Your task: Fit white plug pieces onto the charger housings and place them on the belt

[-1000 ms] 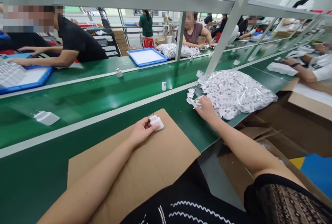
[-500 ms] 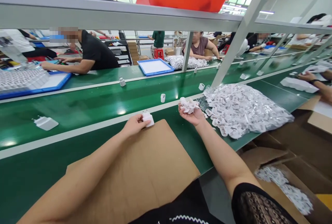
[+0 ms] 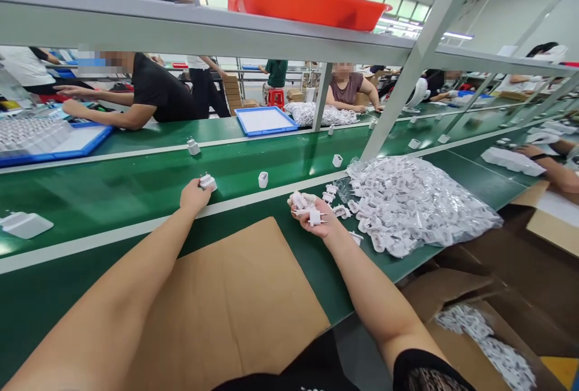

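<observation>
Over the near edge of the green conveyor belt, my left hand grips a white plug charger with its pins pointing up. My right hand, palm up and fingers curled, cradles a handful of small white plug pieces with metal pins. Beside it, several loose plug pieces lie at the mouth of a clear plastic bag packed with more of them. Other white chargers, among them one standing upright and one lying down, rest on the belt.
A cardboard sheet lies in front of me. Below right stands an open carton holding white pieces. A shelf with a red tray and a slanted post frame the view. Co-workers sit across the belt, near a blue-rimmed tray.
My left hand has moved left and forward with the charger, from above the cardboard to the belt. My right hand has lowered slightly with its handful. Chargers on the belt have shifted left.
</observation>
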A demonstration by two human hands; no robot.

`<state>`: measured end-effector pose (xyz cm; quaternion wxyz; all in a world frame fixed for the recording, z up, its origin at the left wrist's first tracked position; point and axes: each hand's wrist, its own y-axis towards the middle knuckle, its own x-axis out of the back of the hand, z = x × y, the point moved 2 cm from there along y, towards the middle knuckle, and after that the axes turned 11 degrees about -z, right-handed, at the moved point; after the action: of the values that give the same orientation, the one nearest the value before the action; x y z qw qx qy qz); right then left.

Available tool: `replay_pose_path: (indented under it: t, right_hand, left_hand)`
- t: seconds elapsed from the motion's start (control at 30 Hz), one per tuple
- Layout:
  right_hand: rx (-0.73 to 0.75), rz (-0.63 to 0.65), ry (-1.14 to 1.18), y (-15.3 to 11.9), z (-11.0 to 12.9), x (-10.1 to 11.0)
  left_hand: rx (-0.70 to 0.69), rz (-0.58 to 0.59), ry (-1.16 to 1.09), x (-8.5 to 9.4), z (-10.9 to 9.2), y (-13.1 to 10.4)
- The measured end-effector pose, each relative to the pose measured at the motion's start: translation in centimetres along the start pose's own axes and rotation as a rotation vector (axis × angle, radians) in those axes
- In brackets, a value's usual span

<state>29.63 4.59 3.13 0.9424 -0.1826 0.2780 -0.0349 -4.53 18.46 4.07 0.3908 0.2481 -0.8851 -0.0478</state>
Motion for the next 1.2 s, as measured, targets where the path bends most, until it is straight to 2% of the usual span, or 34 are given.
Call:
replay_pose_path:
  t: [0.1,0.17,0.2,0.27,0.33,0.47,0.53,0.6,0.7,0.83,0.93,1.03,1.13,1.2]
  right_hand:
    - [0.080,-0.091,-0.063,-0.1,-0.9,0.0]
    - [0.186,-0.165,-0.191,-0.4,-1.5,-0.3]
    - [0.241,-0.194,-0.279,-0.5,-1.8,-0.6]
    - [0.318,-0.212,-0.432,-1.0,-2.2,-1.2]
    - [0.319,-0.160,-0.454,-1.3,-2.4,-1.8]
    - [0.215,-0.001,-0.373,-1.7,-2.5,-2.5]
    - [0.165,0.020,-0.369,-1.8,-2.7,-2.6]
    - [0.144,0.012,-0.370,-1.8,-2.8,-2.5]
    - [0.130,-0.015,-0.385,-1.7,-3.1,-2.3]
    - [0.144,-0.033,-0.418,-1.6,-3.1,-2.0]
    - [0.272,-0.006,-0.537,-2.4,-2.9,-2.2]
    - [0.473,0.068,-0.811,-4.1,-3.1,-3.2]
    - [0.638,0.213,-1.047,-5.7,-3.6,-4.6]
    - [0.658,0.246,-1.023,-6.1,-3.7,-5.0]
  left_hand:
    - [-0.003,-0.173,0.048,-0.2,-0.5,-1.0]
    - [-0.142,-0.287,0.057,-0.5,-1.4,-2.1]
    - [-0.252,-0.284,0.050,-0.9,-2.1,-2.7]
    - [-0.451,-0.147,0.024,-2.4,-3.6,-3.9]
    - [-0.485,0.042,0.010,-4.3,-4.8,-4.8]
    - [-0.265,0.230,0.012,-7.7,-5.9,-4.9]
    - [-0.208,0.255,0.001,-8.4,-6.1,-4.8]
    - [-0.192,0.243,-0.009,-8.4,-6.1,-4.7]
    - [-0.212,0.240,-0.033,-7.0,-5.8,-5.4]
    - [-0.303,0.307,-0.100,-3.2,-4.0,-8.3]
    - [-0.409,0.400,-0.231,0.6,-1.8,-11.8]
    - [-0.428,0.495,-0.301,4.1,0.2,-15.4]
    - [-0.395,0.560,-0.321,6.3,1.3,-18.0]
    - [-0.349,0.572,-0.342,6.9,1.4,-18.9]
